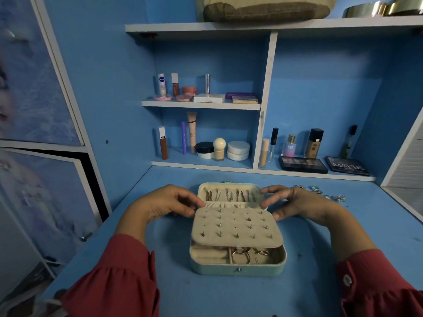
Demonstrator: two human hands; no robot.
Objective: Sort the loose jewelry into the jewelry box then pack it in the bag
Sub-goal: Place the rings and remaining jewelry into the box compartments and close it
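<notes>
We find the pale green rounded-rectangle jewelry box [238, 264] lying open on the blue desk [320, 259], at the centre of the work area. Its lid [229, 193] stands up at the far side, lined in cream fabric, with a row of thin chain pieces hanging inside it. A cream padded earring panel [235, 227], studded with small earrings, lies tilted over the box's base and covers most of it. In the exposed near strip of the box we note cream ring rolls to the left and gold hoop pieces [241, 255] in a compartment to the right.

The left hand [167, 202] is at the box's far-left corner; its fingers are curled, with fingertips touching the hinge line where panel meets lid. The right hand [295, 202] is at the far-right corner, fingers on the lid's edge and thumb at the panel's corner. We cannot tell whether either hand truly pinches the panel.

Loose silver jewelry pieces [320, 192] lie on the desk to the right of the box, just beyond the right hand. A brown cloth bag [265, 10] rests on the top shelf, well above and behind the box. Cosmetics line the shelves behind the box.
</notes>
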